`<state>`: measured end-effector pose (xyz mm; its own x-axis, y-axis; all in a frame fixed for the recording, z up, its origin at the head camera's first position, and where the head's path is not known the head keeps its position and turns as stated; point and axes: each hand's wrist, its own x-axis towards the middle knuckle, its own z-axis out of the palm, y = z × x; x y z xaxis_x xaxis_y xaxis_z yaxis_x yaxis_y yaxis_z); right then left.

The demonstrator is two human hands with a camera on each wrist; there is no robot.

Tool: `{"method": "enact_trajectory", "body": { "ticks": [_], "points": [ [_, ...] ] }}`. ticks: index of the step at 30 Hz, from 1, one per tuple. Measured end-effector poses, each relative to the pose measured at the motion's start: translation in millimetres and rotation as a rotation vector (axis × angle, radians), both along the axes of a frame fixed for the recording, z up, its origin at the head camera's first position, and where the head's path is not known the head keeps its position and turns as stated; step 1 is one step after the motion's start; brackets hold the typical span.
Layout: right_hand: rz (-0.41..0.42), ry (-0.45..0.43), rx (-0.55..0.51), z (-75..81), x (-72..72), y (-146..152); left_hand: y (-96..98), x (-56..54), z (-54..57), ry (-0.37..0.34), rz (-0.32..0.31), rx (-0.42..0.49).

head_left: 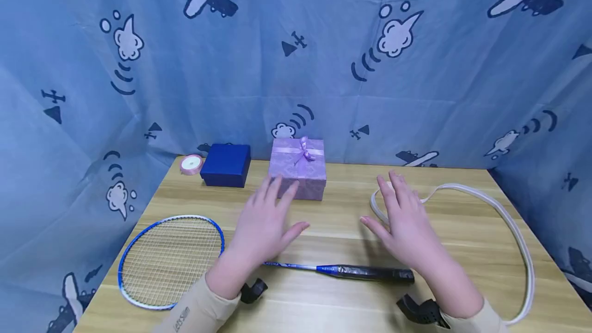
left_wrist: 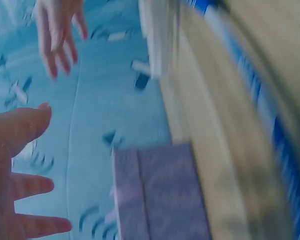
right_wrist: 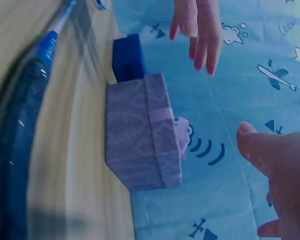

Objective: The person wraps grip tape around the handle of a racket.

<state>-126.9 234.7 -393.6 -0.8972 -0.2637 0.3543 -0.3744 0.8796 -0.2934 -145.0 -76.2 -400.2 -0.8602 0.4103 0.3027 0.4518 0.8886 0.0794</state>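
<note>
Left hand (head_left: 263,220) and right hand (head_left: 408,220) hover above the table (head_left: 342,307), each grip wide-spread and empty. The purple box (head_left: 296,171) stands behind, bow (head_left: 304,151) uppermost (presumably to spare it); the racket (head_left: 333,270) lies flat, likely for stability.

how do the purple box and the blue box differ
The purple box is patterned, while the blue box is one plain dark colour. The purple box carries a lilac bow on top; the blue box shows none. The purple box also looks taller than the blue box. Both stand on the wooden table.
</note>
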Motion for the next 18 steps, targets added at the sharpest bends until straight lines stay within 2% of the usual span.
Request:
{"method": "enact_trajectory", "body": {
  "ticks": [3, 7, 12, 18],
  "points": [
    [0.041, -0.002, -0.002, -2.8, 6.5, -3.4, 14.1, 8.4, -7.5, -0.016, -0.078, -0.056],
    [0.117, -0.033, -0.015, -11.8, 12.6, -5.6, 30.0, 16.7, -17.4, -0.074, -0.147, -0.130],
    [0.208, -0.043, 0.018, -26.9, 20.4, -6.3, 36.4, 22.8, -23.7, -0.164, -0.194, -0.198],
    [0.261, -0.075, 0.067, -46.5, 27.8, -7.5, 38.6, 27.6, -32.5, -0.229, -0.235, -0.225]
  ]
}}
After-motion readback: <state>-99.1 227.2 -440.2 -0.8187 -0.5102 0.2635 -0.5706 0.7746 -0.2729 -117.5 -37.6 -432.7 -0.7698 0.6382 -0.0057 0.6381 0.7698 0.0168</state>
